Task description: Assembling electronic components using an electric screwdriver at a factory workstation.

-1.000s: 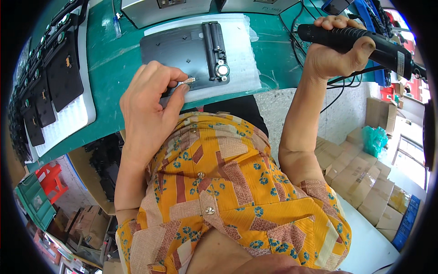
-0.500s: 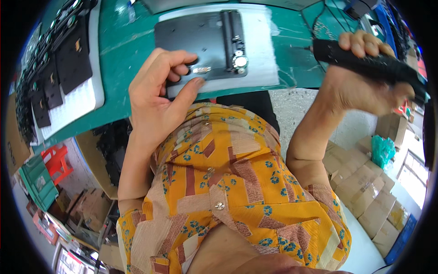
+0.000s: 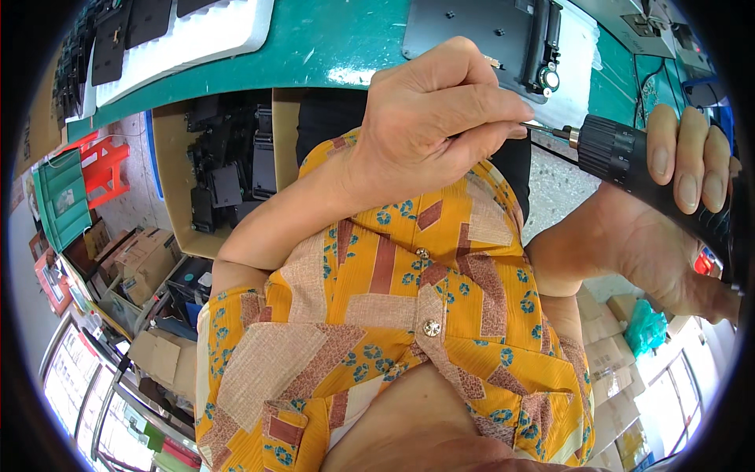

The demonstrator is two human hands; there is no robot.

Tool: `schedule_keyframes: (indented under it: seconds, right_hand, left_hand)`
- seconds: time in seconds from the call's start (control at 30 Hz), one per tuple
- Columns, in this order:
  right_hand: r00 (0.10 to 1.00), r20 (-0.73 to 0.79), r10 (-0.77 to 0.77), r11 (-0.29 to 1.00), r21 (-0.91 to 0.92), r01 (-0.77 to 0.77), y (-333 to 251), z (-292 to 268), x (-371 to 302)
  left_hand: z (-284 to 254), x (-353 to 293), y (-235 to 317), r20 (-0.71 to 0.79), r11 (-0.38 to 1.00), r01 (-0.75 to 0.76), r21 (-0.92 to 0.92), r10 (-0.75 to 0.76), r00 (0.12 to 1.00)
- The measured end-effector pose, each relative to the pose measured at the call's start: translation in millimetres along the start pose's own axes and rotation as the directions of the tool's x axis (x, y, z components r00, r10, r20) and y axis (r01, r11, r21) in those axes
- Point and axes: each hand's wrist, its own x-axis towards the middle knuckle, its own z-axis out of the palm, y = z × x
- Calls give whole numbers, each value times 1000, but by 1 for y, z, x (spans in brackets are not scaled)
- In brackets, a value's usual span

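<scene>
My right hand point(image 3: 657, 236) is wrapped round a black electric screwdriver point(image 3: 612, 149), its thin bit pointing left. The fingertips of my left hand point(image 3: 440, 118) are pinched together at the tip of that bit. Whatever lies between them is too small to make out. Just beyond my left hand, a flat black plastic panel point(image 3: 472, 27) rests on the green table point(image 3: 338, 59). A round silver part point(image 3: 548, 79) sits at its near right corner, beside a raised black bar. My left hand hides part of the panel's near edge.
White foam sheeting point(image 3: 580, 47) lies under the panel. Further left, black panels point(image 3: 145, 20) lie on a white foam pad point(image 3: 224, 35). Below the table edge, a cardboard box point(image 3: 177, 165) holds black plastic parts. Cables point(image 3: 649, 86) run over the table's right side.
My left hand has left the panel and moved right to the screwdriver bit, fingers now pinched. The screwdriver has come down, nearer my left hand. The view has shifted.
</scene>
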Motion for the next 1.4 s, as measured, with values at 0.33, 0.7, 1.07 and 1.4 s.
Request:
schedule_keyframes:
  seconds: [0.33, 0.7, 1.07, 1.4]
  right_hand:
    - [995, 101, 27, 998, -65, -20, 3, 15, 3]
    - [976, 209, 60, 992, -125, -35, 14, 31, 23]
    - [965, 239, 104, 959, -281, -34, 39, 33, 29]
    - [965, 242, 104, 981, -182, -61, 29, 28, 46]
  left_hand:
    - [-4, -9, -2, -18, 997, 79, 18, -78, 997]
    - [-4, -6, -4, -46, 997, 56, 46, -54, 997]
    - [-4, -8, -7, -91, 996, 56, 65, -50, 995]
    - [-12, -9, -1, -112, 986, 121, 118, -108, 988]
